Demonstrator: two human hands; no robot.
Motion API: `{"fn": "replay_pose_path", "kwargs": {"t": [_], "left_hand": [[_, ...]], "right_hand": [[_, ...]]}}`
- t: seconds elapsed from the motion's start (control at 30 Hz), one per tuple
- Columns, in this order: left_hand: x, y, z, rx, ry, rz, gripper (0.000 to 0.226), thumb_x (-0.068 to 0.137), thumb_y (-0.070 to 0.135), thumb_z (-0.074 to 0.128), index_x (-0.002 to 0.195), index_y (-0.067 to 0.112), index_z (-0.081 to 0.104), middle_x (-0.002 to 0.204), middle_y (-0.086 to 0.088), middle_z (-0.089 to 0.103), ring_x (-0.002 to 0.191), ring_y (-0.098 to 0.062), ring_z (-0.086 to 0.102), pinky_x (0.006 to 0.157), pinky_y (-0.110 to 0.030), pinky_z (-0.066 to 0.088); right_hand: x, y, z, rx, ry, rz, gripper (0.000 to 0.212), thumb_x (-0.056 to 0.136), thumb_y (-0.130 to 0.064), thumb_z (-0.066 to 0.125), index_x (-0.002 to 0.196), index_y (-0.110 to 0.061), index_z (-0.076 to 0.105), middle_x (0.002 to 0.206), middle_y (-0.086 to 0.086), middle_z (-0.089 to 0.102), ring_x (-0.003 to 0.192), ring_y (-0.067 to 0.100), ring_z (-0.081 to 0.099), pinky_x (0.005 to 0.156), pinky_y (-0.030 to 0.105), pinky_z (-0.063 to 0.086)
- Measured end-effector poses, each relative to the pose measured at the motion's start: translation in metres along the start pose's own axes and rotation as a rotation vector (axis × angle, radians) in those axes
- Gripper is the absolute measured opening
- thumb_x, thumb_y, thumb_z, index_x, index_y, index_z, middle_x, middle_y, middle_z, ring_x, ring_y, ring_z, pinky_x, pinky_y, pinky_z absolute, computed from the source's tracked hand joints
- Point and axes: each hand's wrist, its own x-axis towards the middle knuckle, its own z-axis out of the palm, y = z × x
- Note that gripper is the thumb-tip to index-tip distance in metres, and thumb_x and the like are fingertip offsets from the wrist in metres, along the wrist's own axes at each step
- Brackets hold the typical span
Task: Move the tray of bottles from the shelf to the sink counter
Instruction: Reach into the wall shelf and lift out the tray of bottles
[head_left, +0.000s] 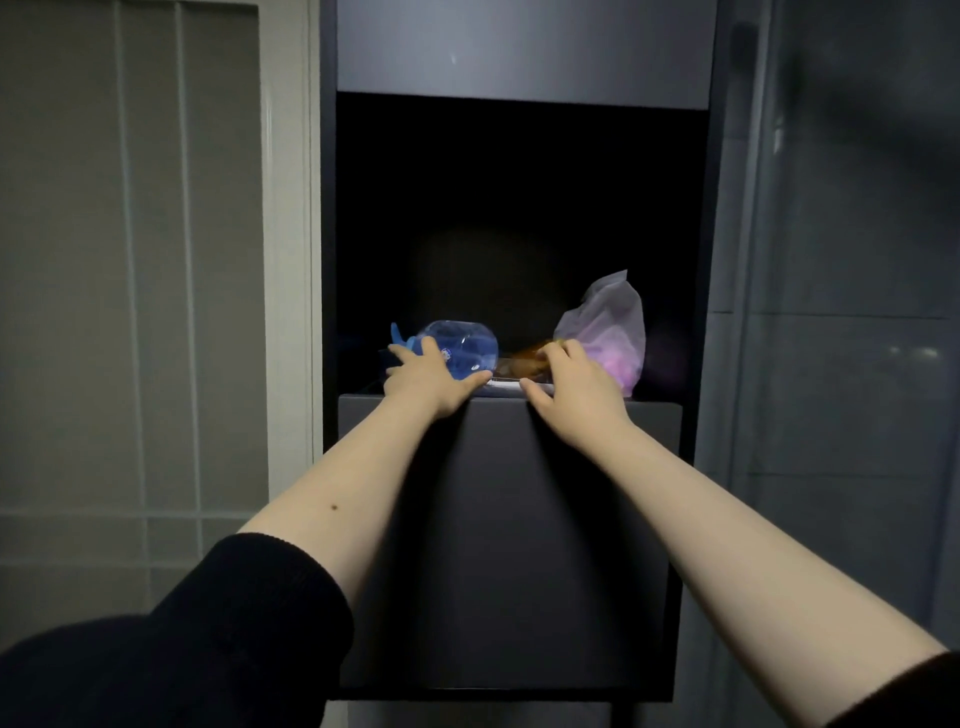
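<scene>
A pale tray (503, 384) lies in a dark shelf niche (519, 234), only a thin strip of its front rim showing between my hands. On it lies a clear blue bottle (467, 345) on its side, a brownish item (524, 364) and a translucent bag with pink contents (608, 332). My left hand (426, 379) reaches over the shelf's front edge, fingers spread against the blue bottle, thumb along the tray rim. My right hand (566, 387) rests at the tray's right part, fingers over the brownish item beside the bag. Whether either hand grips the tray is not clear.
A dark cabinet front (509, 545) stands below the niche, under my forearms. A grey panel (519, 52) closes the space above. A pale wall (130, 260) lies to the left and a greyish glossy surface (831, 364) to the right.
</scene>
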Motion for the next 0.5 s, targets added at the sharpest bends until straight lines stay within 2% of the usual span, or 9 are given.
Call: {"fn": "replay_pose_path", "kwargs": {"t": [0.17,0.3,0.5], "left_hand": [[0.006,-0.004,0.002,-0.055,0.016,-0.050,0.106,0.072,0.076,0.052,0.149,0.018,0.011,0.155,-0.033,-0.003,0.130,-0.051,0.038,0.099,-0.047,0.042],[0.012,-0.007,0.006,-0.031,0.032,-0.066,0.100,0.073,0.079,0.045,0.149,0.020,0.014,0.153,-0.036,0.014,0.134,-0.048,0.036,0.094,-0.044,0.044],[0.017,-0.010,0.009,-0.105,0.085,-0.069,0.085,0.076,0.080,0.037,0.134,0.019,0.037,0.150,-0.026,0.033,0.136,-0.042,0.036,0.090,-0.042,0.043]], "right_hand": [[0.005,-0.002,0.004,-0.014,0.028,0.035,0.035,0.089,-0.035,0.053,0.113,-0.010,0.051,0.120,0.011,0.052,0.099,0.031,0.057,0.073,0.038,0.047],[0.007,-0.003,0.007,-0.012,0.074,0.060,0.029,0.090,-0.029,0.055,0.109,-0.008,0.052,0.117,0.013,0.052,0.095,0.032,0.057,0.067,0.033,0.040],[0.008,-0.009,0.014,0.152,0.127,0.128,0.020,0.085,-0.017,0.063,0.099,-0.006,0.053,0.112,0.015,0.052,0.092,0.033,0.054,0.078,0.041,0.047]]}}
